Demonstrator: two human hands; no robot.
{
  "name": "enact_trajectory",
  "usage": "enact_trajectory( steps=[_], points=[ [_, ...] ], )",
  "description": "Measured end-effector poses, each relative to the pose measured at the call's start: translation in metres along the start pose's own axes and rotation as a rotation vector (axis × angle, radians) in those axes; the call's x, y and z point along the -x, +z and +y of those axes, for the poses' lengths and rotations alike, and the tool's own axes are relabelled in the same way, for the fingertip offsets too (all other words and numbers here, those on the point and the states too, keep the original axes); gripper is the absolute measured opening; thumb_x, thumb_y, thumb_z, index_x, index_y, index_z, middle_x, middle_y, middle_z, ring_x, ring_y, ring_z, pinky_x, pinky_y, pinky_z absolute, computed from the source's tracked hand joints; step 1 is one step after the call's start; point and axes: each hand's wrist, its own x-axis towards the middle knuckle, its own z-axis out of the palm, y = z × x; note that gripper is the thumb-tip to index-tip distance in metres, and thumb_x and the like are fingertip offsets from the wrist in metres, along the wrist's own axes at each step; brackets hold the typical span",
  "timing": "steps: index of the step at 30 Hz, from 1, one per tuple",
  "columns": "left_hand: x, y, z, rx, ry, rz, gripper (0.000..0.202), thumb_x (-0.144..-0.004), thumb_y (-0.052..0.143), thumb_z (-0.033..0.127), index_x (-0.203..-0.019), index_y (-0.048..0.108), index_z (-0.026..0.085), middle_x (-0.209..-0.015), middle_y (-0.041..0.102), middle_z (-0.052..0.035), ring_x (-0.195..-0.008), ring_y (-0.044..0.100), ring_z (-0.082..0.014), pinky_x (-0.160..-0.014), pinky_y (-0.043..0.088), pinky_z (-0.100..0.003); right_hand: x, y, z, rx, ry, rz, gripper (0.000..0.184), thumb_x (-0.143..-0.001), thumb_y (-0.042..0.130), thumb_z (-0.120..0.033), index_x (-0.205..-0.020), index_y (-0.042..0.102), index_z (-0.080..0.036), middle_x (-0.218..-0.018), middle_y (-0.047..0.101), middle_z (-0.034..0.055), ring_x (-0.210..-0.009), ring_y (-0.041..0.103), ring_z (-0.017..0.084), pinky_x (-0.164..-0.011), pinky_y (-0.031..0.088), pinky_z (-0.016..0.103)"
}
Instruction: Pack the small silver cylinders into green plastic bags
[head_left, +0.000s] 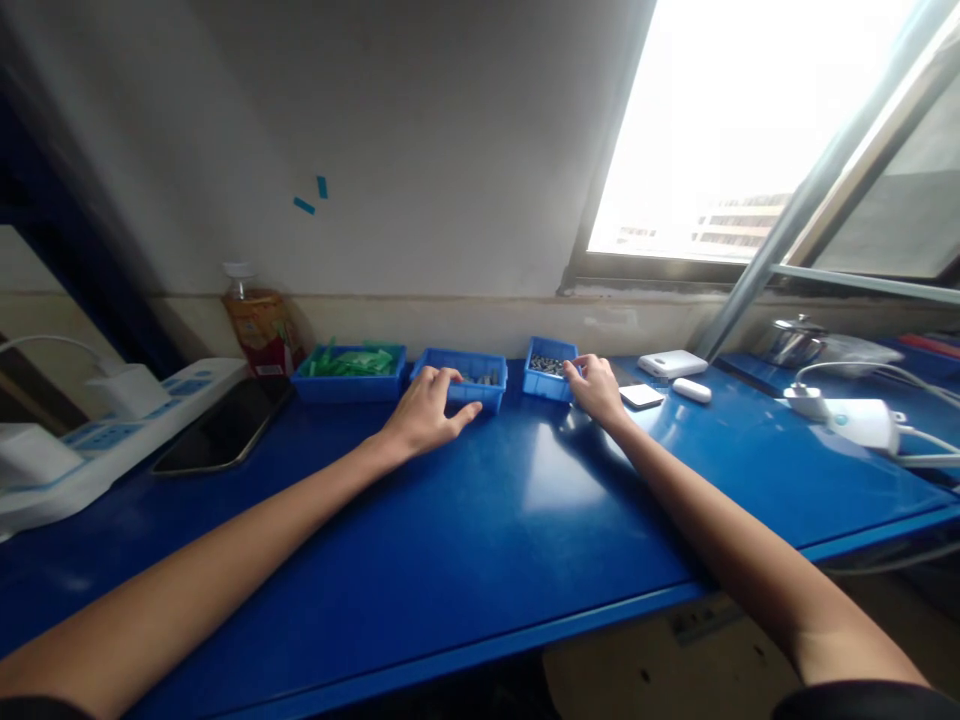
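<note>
By the wall (450, 150), both hands (427, 408) (598, 386) touch blue bins (480, 385) (546, 372) (shallow, parts-filled).

Nearer the person than either grip, the worktop (487, 520) lies bare and passable. The middle bin (491, 392) stands against the left grip (424, 410), and the small bin (544, 382) against the right grip (596, 388). The wall (450, 200) rises close beyond both.

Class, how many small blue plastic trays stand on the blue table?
3: the small blue plastic tray of green pieces on the left, the middle tray under the left hand, the right tray touched by the right hand.
</note>
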Motion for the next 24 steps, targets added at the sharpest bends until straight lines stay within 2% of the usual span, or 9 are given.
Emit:
enact_trajectory(
  steps=[2, 4, 7, 9, 11, 13, 15, 20, 24],
  points=[
    [-0.003, -0.004, -0.008, 0.045, -0.015, 0.018, 0.039, -0.085, 0.046, 0.052, -0.096, 0.058, 0.015, -0.094, 0.053, -0.0084, -0.097, 0.056, -0.0258, -0.094, 0.045, -0.043, -0.006, 0.002, 0.007, -0.068, 0.045, 0.006, 0.045, -0.078, 0.05, -0.043, -0.112, 0.057, -0.014, -0.103, 0.061, 0.013, -0.094, 0.058, 0.024, -0.081, 0.043, 0.032],
    [0.002, -0.009, -0.013, 0.1, -0.013, 0.047, 0.037, -0.09, 0.038, 0.048, -0.088, 0.058, 0.016, -0.094, 0.051, -0.0079, -0.1, 0.055, -0.0237, -0.097, 0.043, -0.041, -0.007, 0.005, 0.011, -0.106, 0.067, -0.042, 0.042, -0.076, 0.05, -0.041, -0.106, 0.059, -0.013, -0.091, 0.065, 0.0106, -0.085, 0.059, 0.022, -0.074, 0.045, 0.03],
    [0.027, -0.019, -0.01, 0.137, -0.058, 0.101, 0.042, -0.092, 0.033, 0.048, -0.107, 0.056, 0.017, -0.117, 0.043, -0.0117, -0.119, 0.046, -0.0248, -0.104, 0.038, -0.041, -0.004, 0.008, 0.011, -0.163, 0.066, -0.119, 0.029, -0.072, 0.048, -0.037, -0.082, 0.064, -0.014, -0.071, 0.064, 0.0053, -0.066, 0.057, 0.018, -0.058, 0.043, 0.026],
    [0.047, -0.027, -0.001, 0.117, -0.077, 0.035, 0.046, -0.09, 0.036, 0.054, -0.119, 0.051, 0.021, -0.133, 0.035, -0.0123, -0.127, 0.04, -0.028, -0.103, 0.038, -0.043, -0.001, 0.008, 0.011, -0.189, 0.052, -0.125, 0.027, -0.07, 0.046, -0.032, -0.075, 0.065, -0.014, -0.064, 0.062, 0.0031, -0.06, 0.054, 0.017, -0.053, 0.04, 0.025],
    [0.063, -0.033, 0.011, 0.045, -0.114, -0.088, 0.056, -0.08, 0.051, 0.06, -0.124, 0.047, 0.027, -0.14, 0.032, -0.011, -0.124, 0.045, -0.0325, -0.097, 0.043, -0.044, 0.0, 0.006, 0.01, -0.216, 0.037, -0.107, 0.028, -0.067, 0.044, -0.028, -0.076, 0.067, -0.013, -0.062, 0.061, 0.0023, -0.06, 0.053, 0.016, -0.053, 0.039, 0.024],
    [0.07, -0.036, 0.021, 0.011, -0.081, -0.224, 0.054, -0.079, 0.055, 0.057, -0.124, 0.045, 0.03, -0.126, 0.05, -0.0082, -0.11, 0.056, -0.0297, -0.09, 0.047, -0.041, -0.001, 0.003, 0.008, -0.249, 0.019, -0.086, 0.035, -0.065, 0.043, -0.025, -0.084, 0.069, -0.012, -0.066, 0.064, 0.003, -0.064, 0.056, 0.017, -0.056, 0.041, 0.024],
    [0.069, -0.036, 0.026, -0.035, -0.064, -0.243, 0.042, -0.082, 0.052, 0.054, -0.116, 0.05, 0.028, -0.11, 0.061, -0.006, -0.096, 0.062, -0.0274, -0.083, 0.048, -0.038, -0.002, -0.002, 0.004, -0.282, 0.0, -0.067, 0.043, -0.064, 0.043, -0.023, -0.096, 0.069, -0.012, -0.076, 0.068, 0.0049, -0.072, 0.059, 0.019, -0.061, 0.044, 0.025],
    [0.056, -0.038, 0.012, -0.065, -0.028, -0.15, 0.021, -0.09, 0.042, 0.042, -0.094, 0.054, 0.025, -0.088, 0.065, -0.0022, -0.077, 0.063, -0.0221, -0.068, 0.047, -0.03, 0.008, -0.017, -0.012, -0.275, -0.146, -0.076, 0.048, -0.067, 0.045, -0.021, -0.109, 0.067, -0.014, -0.1, 0.07, 0.0079, -0.09, 0.061, 0.022, -0.074, 0.048, 0.029],
    [0.05, -0.047, -0.006, 0.0, 0.073, -0.047, 0.017, -0.088, 0.046, 0.035, -0.09, 0.054, 0.021, -0.094, 0.063, -0.0046, -0.087, 0.062, -0.0208, -0.079, 0.047, -0.031, 0.024, -0.025, -0.028, -0.115, -0.212, -0.112, 0.041, -0.074, 0.046, -0.023, -0.111, 0.066, -0.022, -0.105, 0.069, 0.0057, -0.093, 0.062, 0.022, -0.079, 0.047, 0.031]
  ],
)
